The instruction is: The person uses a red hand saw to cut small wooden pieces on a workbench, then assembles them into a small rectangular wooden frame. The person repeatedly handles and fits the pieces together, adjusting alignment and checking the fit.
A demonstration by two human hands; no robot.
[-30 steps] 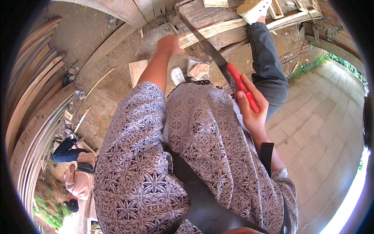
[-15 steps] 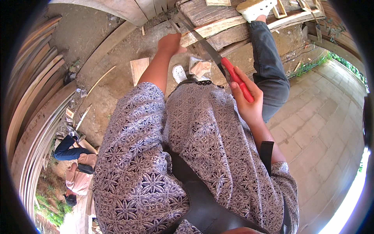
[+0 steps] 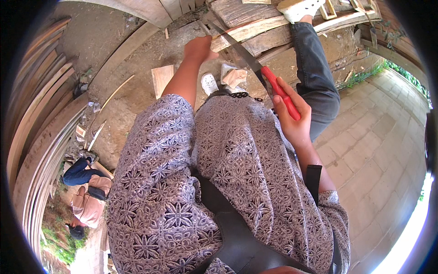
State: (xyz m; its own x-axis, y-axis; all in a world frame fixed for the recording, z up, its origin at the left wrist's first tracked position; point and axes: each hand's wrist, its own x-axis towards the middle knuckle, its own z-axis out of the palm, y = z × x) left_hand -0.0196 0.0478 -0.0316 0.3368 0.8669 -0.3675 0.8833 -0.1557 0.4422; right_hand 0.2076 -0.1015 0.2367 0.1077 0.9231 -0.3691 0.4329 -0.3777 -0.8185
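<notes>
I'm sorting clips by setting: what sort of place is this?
Probably an outdoor woodworking yard: stacked planks along bare dirt ground, and the right hand working a red-handled saw through a wooden board.

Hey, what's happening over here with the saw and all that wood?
A person is sawing wood by hand. Their right hand grips the red handle of a handsaw, whose blade slants up to a pale wooden plank lying across other boards. Their left hand presses down on the plank beside the blade. A foot in a white shoe rests on the boards further along. Offcuts lie on the dirt ground below, and another person crouches off to the left.
</notes>
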